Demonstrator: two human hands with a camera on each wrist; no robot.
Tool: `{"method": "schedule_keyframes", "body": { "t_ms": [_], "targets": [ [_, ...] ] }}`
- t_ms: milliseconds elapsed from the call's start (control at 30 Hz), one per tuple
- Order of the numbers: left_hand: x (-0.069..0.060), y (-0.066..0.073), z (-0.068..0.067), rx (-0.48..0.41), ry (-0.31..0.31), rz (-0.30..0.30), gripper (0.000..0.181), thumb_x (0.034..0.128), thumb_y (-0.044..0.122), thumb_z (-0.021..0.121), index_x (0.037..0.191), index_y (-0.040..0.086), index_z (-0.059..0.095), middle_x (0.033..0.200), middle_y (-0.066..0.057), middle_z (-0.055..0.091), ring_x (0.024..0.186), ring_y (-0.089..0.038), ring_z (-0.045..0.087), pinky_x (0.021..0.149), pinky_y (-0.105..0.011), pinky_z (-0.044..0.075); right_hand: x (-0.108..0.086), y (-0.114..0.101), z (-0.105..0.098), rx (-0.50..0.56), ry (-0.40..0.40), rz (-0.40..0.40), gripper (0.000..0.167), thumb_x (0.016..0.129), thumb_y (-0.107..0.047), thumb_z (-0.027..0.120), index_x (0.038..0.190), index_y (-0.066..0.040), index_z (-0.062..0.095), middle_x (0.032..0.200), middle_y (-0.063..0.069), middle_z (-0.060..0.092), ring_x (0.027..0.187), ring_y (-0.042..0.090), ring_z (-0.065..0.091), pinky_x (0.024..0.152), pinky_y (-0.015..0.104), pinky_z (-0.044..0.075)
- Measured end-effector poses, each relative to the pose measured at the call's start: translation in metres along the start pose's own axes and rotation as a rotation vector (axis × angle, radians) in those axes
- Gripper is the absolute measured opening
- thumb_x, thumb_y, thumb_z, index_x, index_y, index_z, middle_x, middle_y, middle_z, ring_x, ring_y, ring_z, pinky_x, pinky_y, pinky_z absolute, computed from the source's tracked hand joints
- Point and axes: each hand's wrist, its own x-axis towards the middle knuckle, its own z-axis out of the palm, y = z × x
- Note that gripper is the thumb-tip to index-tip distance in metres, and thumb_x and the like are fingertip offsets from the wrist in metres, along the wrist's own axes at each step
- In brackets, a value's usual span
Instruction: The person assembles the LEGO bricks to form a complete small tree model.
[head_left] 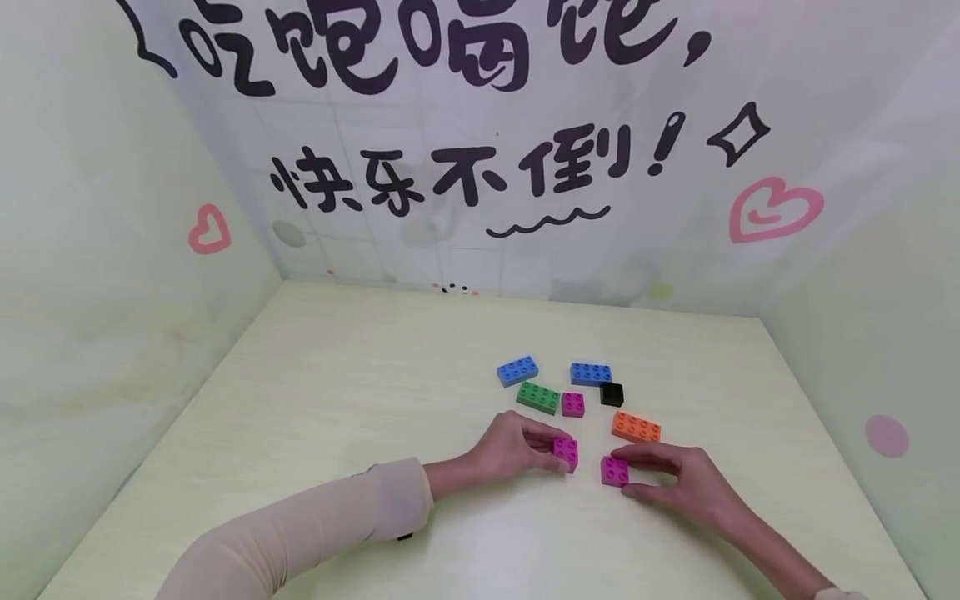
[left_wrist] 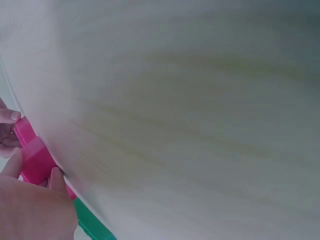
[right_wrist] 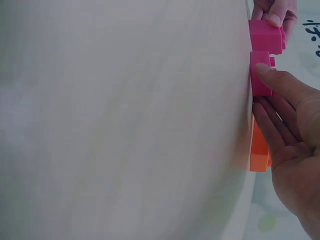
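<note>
A pinch on the left brick (head_left: 566, 454), a pinch on the right brick (head_left: 615, 472)

In the head view, my left hand (head_left: 506, 450) pinches the left brick, a small magenta one with studs, between thumb and fingers; my right hand (head_left: 678, 483) pinches the right brick, also magenta, by opposite sides; a gap parts the two over the counter (head_left: 300, 417); beyond them lie a green brick (head_left: 538, 397), a third magenta brick (head_left: 573, 405) just beside it, one blue brick (head_left: 517, 371), another blue brick (head_left: 591, 373), a black block (head_left: 611, 394) and, near my right fingers, an orange brick (head_left: 636, 427).

In the left wrist view, my thumb and a fingertip sit on the left brick's walls; whether its base touches the counter I cannot tell.

In the right wrist view, my thumb lies flat on one wall of the right brick; both bricks should be light, stiff and hard to break, the smooth walls perhaps a little slippery; I would take hold low on opposite sides, studs clear.
</note>
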Motion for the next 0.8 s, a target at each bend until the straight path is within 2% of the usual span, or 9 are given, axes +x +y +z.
{"method": "schedule_keyframes", "body": {
  "t_ms": [233, 333, 433, 567, 800],
  "targets": [
    [0.001, 0.0, -0.001, 0.014, -0.002, 0.03, 0.031, 0.0712, 0.023, 0.089, 0.101, 0.023, 0.079, 0.089, 0.014, 0.073, 0.083, 0.001, 0.067, 0.076, -0.018, 0.053, 0.009, -0.013, 0.004, 0.115, 0.021, 0.001, 0.046, 0.077, -0.026, 0.085, 0.12, -0.02, 0.07, 0.115, -0.002, 0.069, 0.102, 0.01, 0.067, 0.086, 0.026, 0.053],
    [0.001, 0.0, 0.0, 0.008, -0.003, 0.036, 0.031, 0.0717, 0.021, 0.088, 0.102, 0.022, 0.079, 0.09, 0.014, 0.073, 0.083, 0.001, 0.068, 0.076, -0.018, 0.052, 0.016, -0.021, 0.006, 0.181, 0.025, -0.031, 0.046, 0.078, -0.027, 0.084, 0.12, -0.02, 0.069, 0.116, -0.002, 0.069, 0.103, 0.012, 0.067, 0.087, 0.031, 0.053],
    [0.001, 0.0, 0.001, 0.003, 0.0, 0.045, 0.032, 0.0715, 0.019, 0.088, 0.102, 0.021, 0.079, 0.09, 0.013, 0.073, 0.083, 0.001, 0.068, 0.076, -0.017, 0.052, 0.023, -0.026, 0.006, 0.204, 0.026, -0.075, 0.045, 0.079, -0.027, 0.083, 0.12, -0.02, 0.068, 0.116, -0.002, 0.068, 0.104, 0.013, 0.066, 0.088, 0.034, 0.053],
    [0.002, 0.0, 0.003, 0.0, -0.003, 0.064, 0.031, 0.0713, 0.02, 0.088, 0.101, 0.02, 0.079, 0.089, 0.013, 0.073, 0.082, 0.001, 0.068, 0.076, -0.017, 0.052, 0.026, -0.03, 0.004, 0.24, 0.046, -0.079, 0.044, 0.079, -0.024, 0.083, 0.12, -0.018, 0.067, 0.116, 0.001, 0.068, 0.104, 0.015, 0.067, 0.084, 0.031, 0.054],
    [0.001, -0.001, 0.002, -0.008, 0.008, 0.057, 0.032, 0.0717, 0.022, 0.088, 0.102, 0.018, 0.079, 0.088, 0.013, 0.073, 0.082, 0.0, 0.068, 0.077, -0.018, 0.052, 0.032, -0.039, 0.011, 0.391, 0.056, -0.094, 0.045, 0.081, -0.017, 0.082, 0.123, -0.012, 0.065, 0.12, 0.008, 0.067, 0.104, 0.022, 0.067, 0.082, 0.032, 0.055]
  ]
}}
